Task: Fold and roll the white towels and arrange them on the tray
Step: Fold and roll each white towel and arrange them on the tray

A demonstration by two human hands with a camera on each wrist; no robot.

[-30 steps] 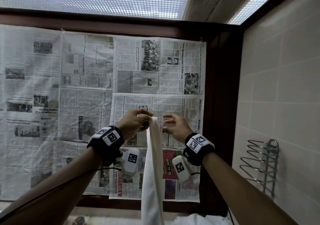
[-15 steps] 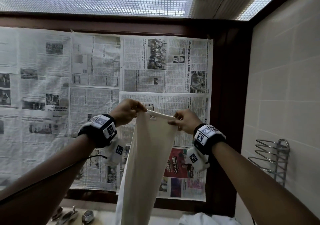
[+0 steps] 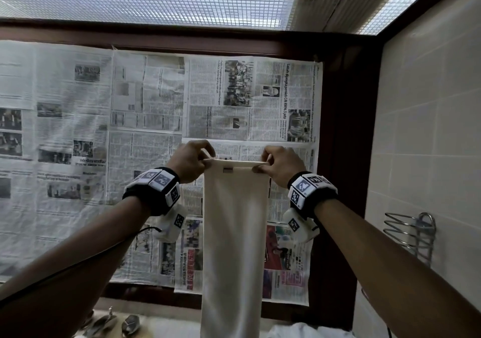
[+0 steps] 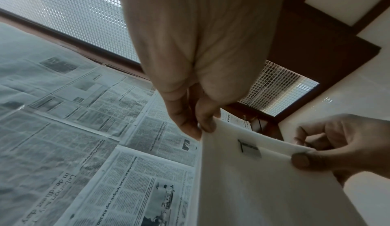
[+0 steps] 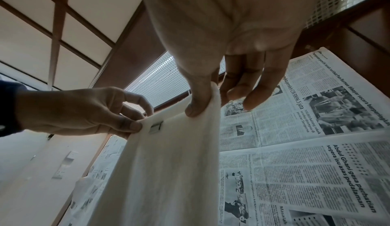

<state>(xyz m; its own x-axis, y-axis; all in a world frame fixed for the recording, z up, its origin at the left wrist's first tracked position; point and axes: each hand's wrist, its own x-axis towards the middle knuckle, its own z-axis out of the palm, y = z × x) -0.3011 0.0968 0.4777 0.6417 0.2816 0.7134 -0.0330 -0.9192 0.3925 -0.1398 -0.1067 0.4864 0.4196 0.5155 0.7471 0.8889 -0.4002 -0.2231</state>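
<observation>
A white towel (image 3: 234,228) hangs straight down from both raised hands, its top edge stretched flat with a small grey label (image 3: 228,170) just below it. My left hand (image 3: 200,159) pinches the top left corner between thumb and fingers. My right hand (image 3: 264,163) pinches the top right corner. The left wrist view shows the left hand (image 4: 200,126) on the towel (image 4: 263,188) corner, and the right wrist view shows the right hand (image 5: 202,103) on the towel (image 5: 168,171). More white cloth (image 3: 307,331) lies at the bottom edge. No tray is in view.
Newspaper sheets (image 3: 130,155) cover the window ahead inside a dark wooden frame (image 3: 343,155). A tiled wall (image 3: 429,129) stands at the right with a wire rack (image 3: 413,231) fixed to it. Small metal tap fittings (image 3: 112,324) show at the bottom left.
The hands have moved apart, spreading the towel's top edge from a narrow bunched strip into a flat, wide edge. Both hands keep pinching the corners.
</observation>
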